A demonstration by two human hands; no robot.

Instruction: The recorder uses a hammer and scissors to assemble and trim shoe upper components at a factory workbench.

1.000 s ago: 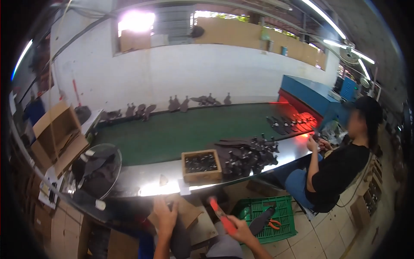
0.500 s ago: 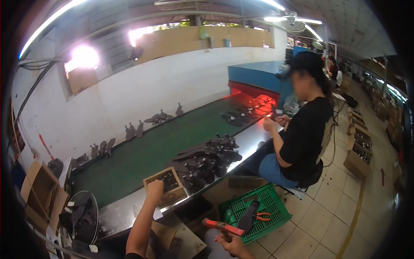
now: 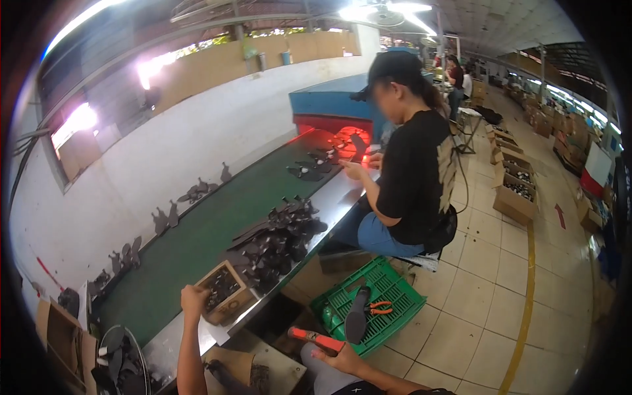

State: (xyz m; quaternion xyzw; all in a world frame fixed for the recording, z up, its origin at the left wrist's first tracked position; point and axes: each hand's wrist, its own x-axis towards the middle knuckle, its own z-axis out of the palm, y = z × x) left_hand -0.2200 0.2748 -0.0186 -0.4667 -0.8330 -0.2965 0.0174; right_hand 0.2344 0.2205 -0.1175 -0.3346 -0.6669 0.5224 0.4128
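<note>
My left hand (image 3: 193, 300) is at the left edge of a small wooden box (image 3: 228, 315) that holds many small dark pieces. Its fingers look curled together, and anything inside them is hidden. Low over my lap, my right hand (image 3: 343, 361) grips a hammer (image 3: 317, 340) with a red-orange head. Beyond the box, dark shoe soles with heels (image 3: 280, 237) lie heaped along the green belt's near side. Just past the hammer, a single dark sole (image 3: 357, 316) and orange-handled pliers (image 3: 380, 307) rest on a green plastic crate (image 3: 401, 299).
A green conveyor belt (image 3: 197, 237) with a metal edge runs toward a blue and red machine (image 3: 329, 105). A co-worker (image 3: 421, 164) sits at its near side, handling a piece. Soles lean along the wall side. Open cartons (image 3: 515, 191) line the tiled floor at right.
The view has turned to the right. My left hand has gone from above the box to its left edge. My right hand still holds the hammer.
</note>
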